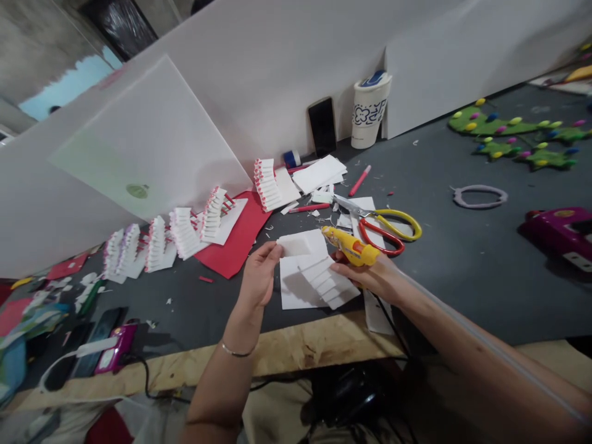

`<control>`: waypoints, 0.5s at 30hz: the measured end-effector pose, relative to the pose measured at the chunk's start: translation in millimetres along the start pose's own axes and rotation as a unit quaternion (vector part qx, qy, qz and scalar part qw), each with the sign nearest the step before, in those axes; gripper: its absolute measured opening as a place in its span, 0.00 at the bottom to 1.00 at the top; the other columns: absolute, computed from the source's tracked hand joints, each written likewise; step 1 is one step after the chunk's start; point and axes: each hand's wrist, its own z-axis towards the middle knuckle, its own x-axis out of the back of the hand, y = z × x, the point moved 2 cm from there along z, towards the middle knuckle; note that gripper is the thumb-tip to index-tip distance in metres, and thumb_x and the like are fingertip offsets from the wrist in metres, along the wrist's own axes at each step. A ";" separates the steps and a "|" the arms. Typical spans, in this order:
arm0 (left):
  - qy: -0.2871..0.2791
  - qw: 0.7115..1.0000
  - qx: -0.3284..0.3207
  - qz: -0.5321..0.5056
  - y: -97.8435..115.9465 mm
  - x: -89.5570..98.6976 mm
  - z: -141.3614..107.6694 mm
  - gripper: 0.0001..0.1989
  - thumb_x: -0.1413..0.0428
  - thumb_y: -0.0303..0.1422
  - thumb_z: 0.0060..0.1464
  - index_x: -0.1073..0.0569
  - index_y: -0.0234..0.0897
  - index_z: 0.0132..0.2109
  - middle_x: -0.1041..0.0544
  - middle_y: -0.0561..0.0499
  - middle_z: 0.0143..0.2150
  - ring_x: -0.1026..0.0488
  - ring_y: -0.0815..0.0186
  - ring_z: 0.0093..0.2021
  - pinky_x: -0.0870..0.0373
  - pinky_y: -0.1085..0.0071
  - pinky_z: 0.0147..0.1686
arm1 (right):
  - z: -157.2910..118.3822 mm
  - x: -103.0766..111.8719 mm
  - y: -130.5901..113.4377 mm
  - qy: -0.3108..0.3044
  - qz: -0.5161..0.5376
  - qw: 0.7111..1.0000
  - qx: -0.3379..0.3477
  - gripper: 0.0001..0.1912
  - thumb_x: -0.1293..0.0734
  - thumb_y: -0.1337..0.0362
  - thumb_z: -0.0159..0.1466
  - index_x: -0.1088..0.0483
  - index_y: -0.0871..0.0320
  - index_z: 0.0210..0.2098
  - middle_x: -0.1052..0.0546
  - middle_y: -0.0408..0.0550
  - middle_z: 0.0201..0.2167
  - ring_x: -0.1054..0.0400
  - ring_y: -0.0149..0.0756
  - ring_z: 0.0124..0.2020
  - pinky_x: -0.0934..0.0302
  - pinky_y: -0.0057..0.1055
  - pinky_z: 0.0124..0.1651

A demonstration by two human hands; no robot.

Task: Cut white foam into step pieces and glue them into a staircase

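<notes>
Between finger and thumb, my left hand (pixel 262 271) pinches a small white piece (pixel 295 247) at the centre. My right hand (pixel 365 271) grips a yellow glue gun (pixel 346 245), its nozzle pointing left toward that piece. Just under the right hand is a layered white paper piece (pixel 327 282) with overlapping strips; whether the fingers also hold it is hard to tell. White sheets (pixel 296 290) lie on the dark table beneath both hands. Scissors (pixel 388 227) with red and yellow handles rest beyond the right hand.
Rows of white pieces with pink tips (pixel 185 231) stand at left, some beside red paper (pixel 235 250). A phone (pixel 322 126) and a cup (pixel 369 111) stand against the white board (pixel 277 80). Green felt shapes (pixel 504 126) and a purple power strip (pixel 562 231) lie right.
</notes>
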 end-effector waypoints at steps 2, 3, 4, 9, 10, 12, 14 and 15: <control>0.005 0.999 -0.021 0.025 -0.5 -1.5 -2.9 0.15 0.31 0.40 0.40 0.24 0.36 0.32 0.26 0.55 0.28 0.31 0.72 0.31 0.33 0.73 0.37 | -0.1 -0.2 -1.0 0.001 0.000 1.000 0.008 0.12 0.25 0.56 0.48 0.27 0.53 0.29 0.23 0.44 0.27 0.29 0.37 0.28 0.38 0.30 0.24; 0.006 0.999 -0.033 0.037 -0.3 -2.2 -3.9 0.14 0.31 0.40 0.41 0.24 0.37 0.32 0.26 0.55 0.27 0.31 0.71 0.31 0.33 0.73 0.37 | -0.1 0.0 -1.4 0.001 -0.002 1.000 0.010 0.11 0.25 0.57 0.49 0.27 0.53 0.28 0.24 0.43 0.26 0.28 0.38 0.29 0.38 0.30 0.24; 0.005 0.998 -0.042 0.047 0.1 -2.8 -4.4 0.14 0.32 0.39 0.41 0.24 0.37 0.32 0.26 0.55 0.27 0.31 0.71 0.31 0.33 0.73 0.38 | -0.1 0.4 -2.0 0.001 -0.006 1.000 0.011 0.11 0.25 0.57 0.49 0.27 0.53 0.29 0.25 0.43 0.25 0.28 0.39 0.29 0.37 0.30 0.25; -0.005 0.997 -0.040 0.068 1.1 -4.5 -2.7 0.15 0.31 0.39 0.37 0.26 0.37 0.29 0.28 0.56 0.26 0.33 0.72 0.30 0.35 0.75 0.35 | -0.8 2.3 -6.6 -0.013 -0.041 0.998 0.039 0.10 0.25 0.57 0.50 0.25 0.53 0.30 0.26 0.43 0.23 0.27 0.42 0.33 0.38 0.30 0.25; -0.007 0.997 -0.034 0.071 0.9 -4.3 -2.0 0.15 0.31 0.39 0.37 0.26 0.36 0.28 0.28 0.56 0.26 0.34 0.72 0.29 0.35 0.75 0.34 | -1.0 2.4 -7.0 -0.016 -0.043 0.998 0.045 0.10 0.25 0.57 0.50 0.25 0.53 0.30 0.26 0.44 0.24 0.27 0.42 0.33 0.38 0.30 0.26; -0.013 0.996 -0.020 0.080 0.0 -3.4 -0.5 0.16 0.31 0.39 0.36 0.27 0.36 0.27 0.29 0.56 0.25 0.35 0.72 0.29 0.36 0.75 0.33 | -1.3 2.5 -6.0 -0.015 -0.037 0.998 0.048 0.11 0.25 0.56 0.50 0.25 0.53 0.29 0.26 0.44 0.24 0.27 0.42 0.34 0.38 0.29 0.25; -0.022 0.996 -0.006 0.090 -0.9 -2.2 0.8 0.16 0.31 0.40 0.35 0.27 0.36 0.27 0.29 0.56 0.26 0.35 0.71 0.29 0.36 0.75 0.34 | -1.3 2.1 -2.9 -0.014 -0.026 0.999 0.036 0.11 0.25 0.56 0.50 0.25 0.53 0.30 0.26 0.44 0.24 0.28 0.41 0.33 0.38 0.29 0.25; -0.025 0.995 0.000 0.095 -1.2 -1.3 1.4 0.16 0.31 0.40 0.35 0.27 0.36 0.27 0.29 0.56 0.26 0.34 0.71 0.30 0.35 0.74 0.34 | -1.1 1.8 -1.0 -0.015 -0.022 0.999 0.029 0.12 0.24 0.56 0.50 0.25 0.54 0.30 0.26 0.43 0.24 0.28 0.40 0.31 0.38 0.29 0.25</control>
